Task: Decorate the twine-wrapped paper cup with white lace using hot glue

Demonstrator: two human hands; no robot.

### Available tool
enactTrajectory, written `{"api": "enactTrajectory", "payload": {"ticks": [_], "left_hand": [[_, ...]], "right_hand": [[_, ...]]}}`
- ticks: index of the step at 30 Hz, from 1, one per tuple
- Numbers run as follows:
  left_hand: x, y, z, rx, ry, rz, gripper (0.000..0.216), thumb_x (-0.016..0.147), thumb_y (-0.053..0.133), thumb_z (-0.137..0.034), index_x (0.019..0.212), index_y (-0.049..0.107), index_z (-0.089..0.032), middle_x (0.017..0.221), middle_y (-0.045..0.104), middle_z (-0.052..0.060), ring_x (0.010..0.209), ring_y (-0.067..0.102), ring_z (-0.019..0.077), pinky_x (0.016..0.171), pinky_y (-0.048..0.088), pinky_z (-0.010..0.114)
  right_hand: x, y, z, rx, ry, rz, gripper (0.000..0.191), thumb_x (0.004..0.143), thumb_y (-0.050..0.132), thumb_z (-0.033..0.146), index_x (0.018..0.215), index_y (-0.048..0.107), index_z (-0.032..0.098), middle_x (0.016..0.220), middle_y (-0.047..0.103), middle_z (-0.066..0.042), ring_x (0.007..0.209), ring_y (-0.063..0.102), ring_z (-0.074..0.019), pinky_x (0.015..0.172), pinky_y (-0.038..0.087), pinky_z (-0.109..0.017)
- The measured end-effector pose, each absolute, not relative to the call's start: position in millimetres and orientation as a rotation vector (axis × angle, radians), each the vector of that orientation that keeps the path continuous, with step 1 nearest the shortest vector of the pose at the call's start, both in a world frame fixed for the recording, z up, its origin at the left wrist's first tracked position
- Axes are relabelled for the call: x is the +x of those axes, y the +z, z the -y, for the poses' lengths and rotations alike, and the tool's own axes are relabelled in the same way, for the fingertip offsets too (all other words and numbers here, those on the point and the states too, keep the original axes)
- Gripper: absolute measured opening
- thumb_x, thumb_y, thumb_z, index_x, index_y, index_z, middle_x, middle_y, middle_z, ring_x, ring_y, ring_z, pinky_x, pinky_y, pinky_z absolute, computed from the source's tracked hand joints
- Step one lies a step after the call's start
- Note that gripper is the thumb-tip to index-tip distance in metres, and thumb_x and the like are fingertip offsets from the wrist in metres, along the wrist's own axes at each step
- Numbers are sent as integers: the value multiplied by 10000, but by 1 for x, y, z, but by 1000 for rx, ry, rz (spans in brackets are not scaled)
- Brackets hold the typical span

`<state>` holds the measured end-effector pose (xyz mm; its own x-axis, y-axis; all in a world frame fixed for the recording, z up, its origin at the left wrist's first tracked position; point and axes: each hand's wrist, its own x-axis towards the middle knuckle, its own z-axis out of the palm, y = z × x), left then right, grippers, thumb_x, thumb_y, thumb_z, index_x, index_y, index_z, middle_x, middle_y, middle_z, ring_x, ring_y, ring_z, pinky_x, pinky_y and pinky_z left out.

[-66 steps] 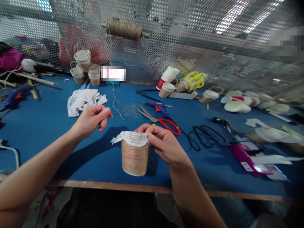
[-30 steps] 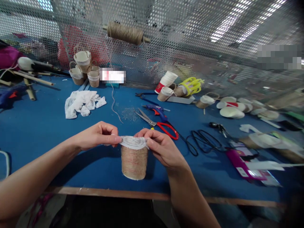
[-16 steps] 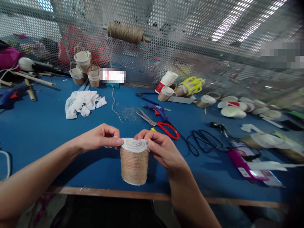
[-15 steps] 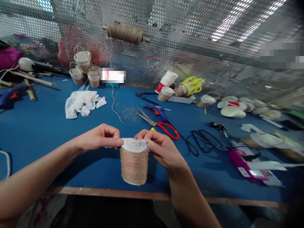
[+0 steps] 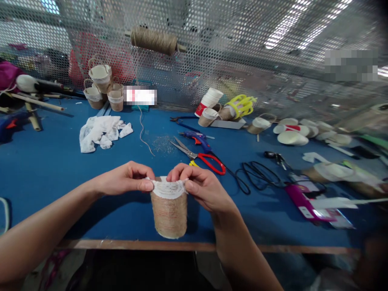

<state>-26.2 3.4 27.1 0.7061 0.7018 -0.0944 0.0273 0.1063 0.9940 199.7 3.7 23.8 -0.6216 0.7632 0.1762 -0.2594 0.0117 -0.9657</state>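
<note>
The left hand [image 5: 131, 177] has joined the right hand [image 5: 202, 185], both pinching the white lace strip [image 5: 170, 190] so it seems snug at the rim of the brown twine-wrapped cup [image 5: 170, 217] near the front edge of the blue desk [image 5: 121, 226].

Fingers [image 5: 147, 185] pinching lace trim [image 5: 169, 190], twine-wrapped cup [image 5: 170, 216], scissors [image 5: 191, 154]

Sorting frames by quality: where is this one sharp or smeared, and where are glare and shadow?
Head view: the held cup and scissors fairly crisp; the white cups at right softly smeared; bright strips glaring at upper right; a shadow darkening the table left of the held cup.
</note>
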Motion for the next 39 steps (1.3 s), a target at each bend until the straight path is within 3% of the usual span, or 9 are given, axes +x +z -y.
{"api": "enactTrajectory", "payload": {"ticks": [7, 11, 14, 24, 33, 39], "left_hand": [[-29, 39, 2, 1712, 672, -700, 253, 803, 598, -360, 701, 605, -129, 682, 545, -9, 626, 469, 89, 606, 374, 203], [-29, 40, 4, 2080, 772, -788, 262, 844, 547, -360, 726, 624, -139, 679, 561, 13, 648, 509, 109, 618, 384, 215], [-28, 37, 5, 2376, 869, -849, 307, 871, 488, -393, 747, 634, -152, 672, 546, 20, 678, 512, 129, 657, 384, 242], [-23, 30, 4, 2737, 845, -896, 375, 902, 409, -397, 706, 616, -154, 626, 532, 23, 672, 495, 150, 716, 385, 300], [-19, 42, 7, 2527, 696, -928, 423, 908, 379, -427, 710, 626, -145, 607, 548, 18, 615, 504, 124, 630, 393, 241], [-19, 39, 7, 2302, 642, -953, 324, 876, 478, -385, 697, 602, -145, 611, 575, 4, 583, 513, 104, 573, 376, 199]], "right_hand": [[204, 27, -4, -572, 1591, 1667, 175, 827, 578, 350, 953, 633, 242, 1114, 565, -60, 1027, 533, -188, 848, 433, -345], [205, 31, -2, -638, 1222, 1791, 288, 786, 612, 413, 1039, 595, 275, 1217, 512, -68, 1193, 435, -234, 988, 353, -425], [203, 33, 2, -658, 951, 1960, 300, 737, 681, 360, 1013, 596, 278, 1259, 476, -67, 1254, 367, -267, 1040, 275, -486], [196, 32, 4, -669, 599, 2179, 76, 782, 638, 231, 823, 575, 241, 1230, 506, -76, 1232, 398, -262, 987, 345, -492], [193, 29, 7, -696, 634, 2127, 77, 783, 619, 163, 777, 602, 238, 1203, 538, -61, 1172, 465, -255, 950, 388, -484], [192, 27, 8, -726, 595, 2096, 95, 788, 613, 146, 782, 620, 241, 1187, 539, -67, 1108, 519, -234, 902, 443, -445]]}}
